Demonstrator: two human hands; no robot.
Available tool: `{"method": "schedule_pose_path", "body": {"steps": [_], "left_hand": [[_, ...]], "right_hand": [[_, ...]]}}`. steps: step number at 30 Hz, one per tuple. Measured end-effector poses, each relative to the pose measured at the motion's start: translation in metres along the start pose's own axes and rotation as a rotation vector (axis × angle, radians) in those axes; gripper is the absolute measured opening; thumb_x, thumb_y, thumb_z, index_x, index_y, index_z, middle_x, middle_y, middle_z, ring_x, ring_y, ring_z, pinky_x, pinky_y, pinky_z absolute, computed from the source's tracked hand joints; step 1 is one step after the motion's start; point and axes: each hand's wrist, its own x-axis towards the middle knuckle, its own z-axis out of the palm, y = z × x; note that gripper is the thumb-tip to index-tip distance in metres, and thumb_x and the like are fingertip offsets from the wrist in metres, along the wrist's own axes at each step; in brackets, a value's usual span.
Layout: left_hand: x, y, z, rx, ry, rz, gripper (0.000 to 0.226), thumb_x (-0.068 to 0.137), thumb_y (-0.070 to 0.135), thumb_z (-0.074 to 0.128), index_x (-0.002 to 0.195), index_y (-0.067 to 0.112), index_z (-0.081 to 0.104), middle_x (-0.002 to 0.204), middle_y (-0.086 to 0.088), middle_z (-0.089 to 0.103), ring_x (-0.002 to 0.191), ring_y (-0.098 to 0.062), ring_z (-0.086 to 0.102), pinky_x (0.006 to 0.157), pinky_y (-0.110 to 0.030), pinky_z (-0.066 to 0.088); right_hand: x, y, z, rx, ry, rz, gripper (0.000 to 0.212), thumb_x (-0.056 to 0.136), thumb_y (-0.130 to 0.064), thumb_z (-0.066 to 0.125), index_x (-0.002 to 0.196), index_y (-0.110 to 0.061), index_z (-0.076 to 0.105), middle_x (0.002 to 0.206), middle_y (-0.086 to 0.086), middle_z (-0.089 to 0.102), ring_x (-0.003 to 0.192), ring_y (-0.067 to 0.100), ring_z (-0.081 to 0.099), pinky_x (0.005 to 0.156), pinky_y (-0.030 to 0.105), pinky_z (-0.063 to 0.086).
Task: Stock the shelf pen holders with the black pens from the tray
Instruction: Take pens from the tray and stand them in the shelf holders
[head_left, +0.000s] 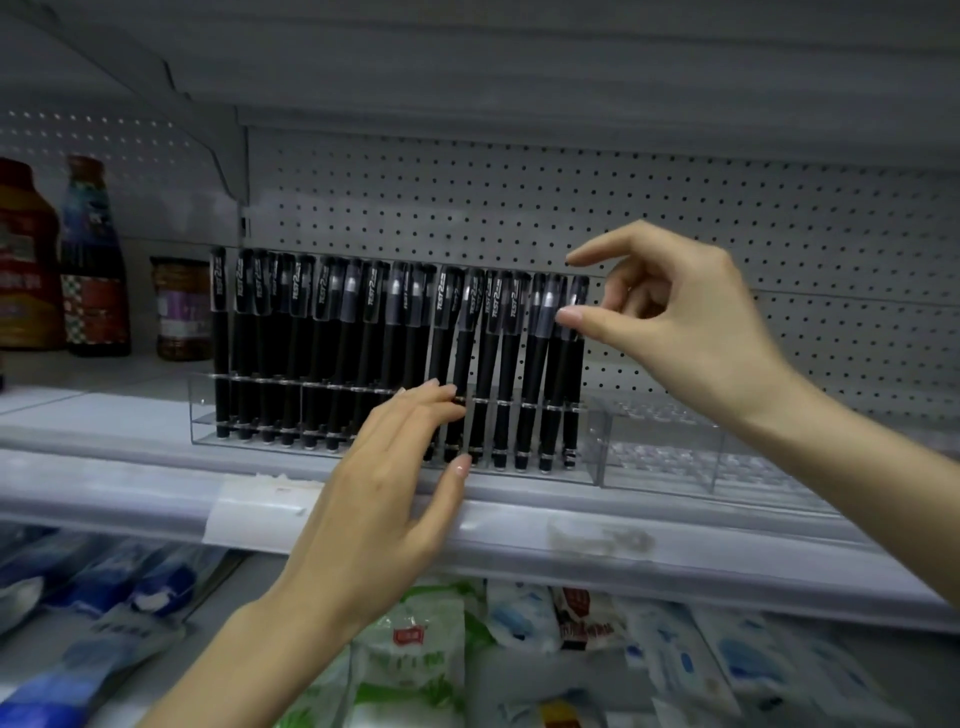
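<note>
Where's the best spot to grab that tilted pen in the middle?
Pinch the tilted pen by its capped top, coming from the front and above. Probably easiest: its bottom sits inside the clear holder, and neighbouring pens crowd its sides, while the top stands free.
</note>
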Motion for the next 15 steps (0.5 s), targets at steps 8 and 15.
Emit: {"method": "schedule_pose_path", "body": {"steps": [8, 15], "left_hand": [[-0.037, 0.023, -0.021, -0.044, -0.005, -0.047, 0.041, 0.096, 0.037, 0.041, 0.134, 0.021, 0.047, 0.141, 0.008, 0.046, 0.135, -0.004, 0.036, 0.108, -0.015, 0.028], [-0.166, 0.028, -0.051, -0.020, -0.273, -0.300, 0.048, 0.094, 0.044, 0.041, 0.140, 0.028, 0.038, 0.138, 0.023, 0.040, 0.128, 0.016, 0.031, 0.098, 0.000, 0.022]], "right_hand": [[-0.070, -0.022, 0.037, 0.131, -0.216, -0.034, 0.029, 0.078, -0.026, 0.076, 0.104, -0.022, 0.065, 0.077, -0.006, 0.061, 0.066, 0.013, 0.058, 0.062, 0.022, 0.049], [-0.199, -0.018, 0.108, 0.268, -0.436, 0.124, 0.020, 0.079, -0.024, 0.075, 0.097, -0.017, 0.068, 0.081, -0.006, 0.058, 0.069, 0.011, 0.057, 0.064, 0.015, 0.044]]}}
